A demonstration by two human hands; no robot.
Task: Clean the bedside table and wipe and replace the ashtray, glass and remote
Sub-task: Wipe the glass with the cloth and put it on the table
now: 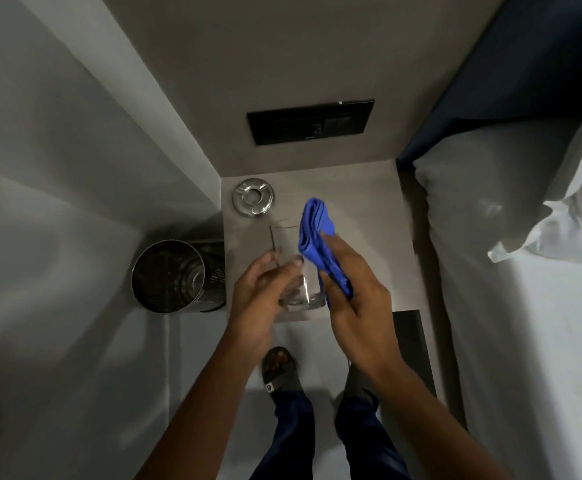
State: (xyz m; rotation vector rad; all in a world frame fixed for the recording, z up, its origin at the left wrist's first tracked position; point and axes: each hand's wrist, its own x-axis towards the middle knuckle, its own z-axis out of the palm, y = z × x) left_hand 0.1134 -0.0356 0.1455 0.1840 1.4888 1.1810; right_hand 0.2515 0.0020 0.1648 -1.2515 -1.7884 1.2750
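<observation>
From the head camera, the only view we get, it's the glass (296, 268) that's getting the treatment: the left hand (261, 292) is curled around it, fingers and thumb closed on its side, holding it tilted above the front part of the bedside table (369, 237), base toward the person. The right hand (355, 299) is clamped on a folded blue cloth (317, 237), fingers wrapped over its lower end while the rest sticks up alongside the glass, pressed against or just beside its right wall; I can't tell for sure whether it's touching. So the wipe of the glass looks to be in progress, not finished, I'd say. The ashtray (253, 197) sits at the back left corner of the table, near the wall, looking shiny, which suggests it's already wiped and back in place, though that's a guess. The tabletop shows bare apart from the ashtray, and whether it's been cleaned I can't say in this dim light. The remote? Nowhere to be seen here. A metal bin (175, 275) stands on the floor to the left of the table, the bed (525, 306) to the right. By my count: 1 item likely done, 1 in hand, and the remote yet to come.
</observation>
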